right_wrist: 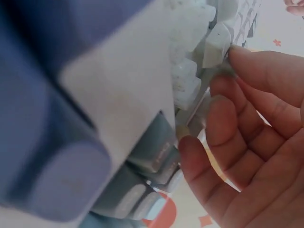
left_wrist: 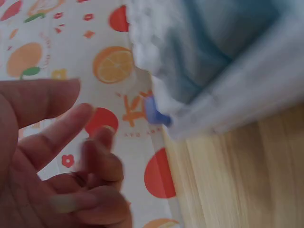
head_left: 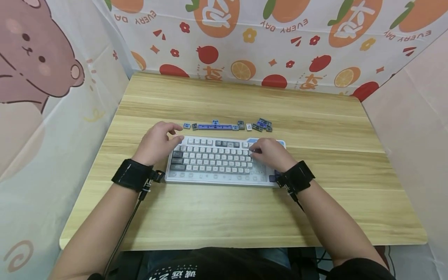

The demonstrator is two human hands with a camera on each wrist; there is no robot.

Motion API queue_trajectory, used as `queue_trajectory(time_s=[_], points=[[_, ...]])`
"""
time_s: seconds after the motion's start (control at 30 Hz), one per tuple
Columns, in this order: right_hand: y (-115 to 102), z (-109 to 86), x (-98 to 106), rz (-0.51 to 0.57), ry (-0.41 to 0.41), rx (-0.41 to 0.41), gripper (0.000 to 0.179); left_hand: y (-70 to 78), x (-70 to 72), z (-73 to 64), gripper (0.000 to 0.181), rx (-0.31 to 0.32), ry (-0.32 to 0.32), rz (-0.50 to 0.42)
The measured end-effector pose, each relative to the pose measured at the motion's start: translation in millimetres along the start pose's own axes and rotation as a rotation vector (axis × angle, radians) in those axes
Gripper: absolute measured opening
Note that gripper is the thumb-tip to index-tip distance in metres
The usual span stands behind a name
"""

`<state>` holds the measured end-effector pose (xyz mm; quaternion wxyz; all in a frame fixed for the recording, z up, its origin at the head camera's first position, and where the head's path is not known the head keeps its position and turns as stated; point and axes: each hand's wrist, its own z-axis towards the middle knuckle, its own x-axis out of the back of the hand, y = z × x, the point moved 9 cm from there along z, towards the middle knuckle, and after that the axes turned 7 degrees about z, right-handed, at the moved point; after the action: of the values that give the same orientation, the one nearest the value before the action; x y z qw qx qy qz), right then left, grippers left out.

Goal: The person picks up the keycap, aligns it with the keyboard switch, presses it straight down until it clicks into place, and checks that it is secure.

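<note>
Laid out over a pale wooden table [head_left: 224, 217], with a thin cable [head_left: 130, 220] running back from the left wrist, on the body side of the fingers; could snag or tug during a quick reach across. Under and between the two sets of fingers, a white keyboard [head_left: 224, 177], mostly filled with keys except for a strip along the near side. Pinching with the right hand [head_left: 273, 154], thumb and forefinger close together, seemingly on a small dark key [right_wrist: 224, 70] at the right end of the white rows; mostly hidden there, so cannot tell how squarely. Could tip, slip or jam if pressed at an angle, or knock the white key [right_wrist: 217, 45] right beside the thumb tip. Holding nothing with the left hand [head_left: 156, 142], thumb and fingers apart, near the keyboard's far left corner; could fail to steady against a skid under one-sided pushing. Just past the left fingertips, a loose blue key [head_left: 187, 126], easily flicked off by a forward sweep. Beyond and between both hands, a long blue key [head_left: 215, 127], then a heap of loose keys [head_left: 262, 124] ahead of the right fingers; could scatter if brushed, or get mixed up through similar looks. Well past all fingers, a fruit-print cloth [head_left: 249, 48], likely out of harm's way.
</note>
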<state>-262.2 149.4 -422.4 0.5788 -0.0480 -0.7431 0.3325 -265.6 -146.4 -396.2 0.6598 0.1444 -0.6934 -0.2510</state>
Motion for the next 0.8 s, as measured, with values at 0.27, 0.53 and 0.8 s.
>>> queue_trajectory(time_s=[0.27, 0.53, 0.8], points=[[-4, 1.0, -1, -0.003, -0.035, -0.043, 0.020, -17.9, -17.3, 7.5, 0.048, 0.036, -0.133, 0.053], [-6, 1.8, 0, -0.009, -0.064, -0.031, 0.018, -26.5, -26.8, 11.5, 0.044, 0.035, -0.196, -0.017], [-5, 8.2, 2, -0.016, -0.090, -0.023, 0.011, -35.5, -31.7, 14.1, 0.042, 0.054, -0.210, -0.064]])
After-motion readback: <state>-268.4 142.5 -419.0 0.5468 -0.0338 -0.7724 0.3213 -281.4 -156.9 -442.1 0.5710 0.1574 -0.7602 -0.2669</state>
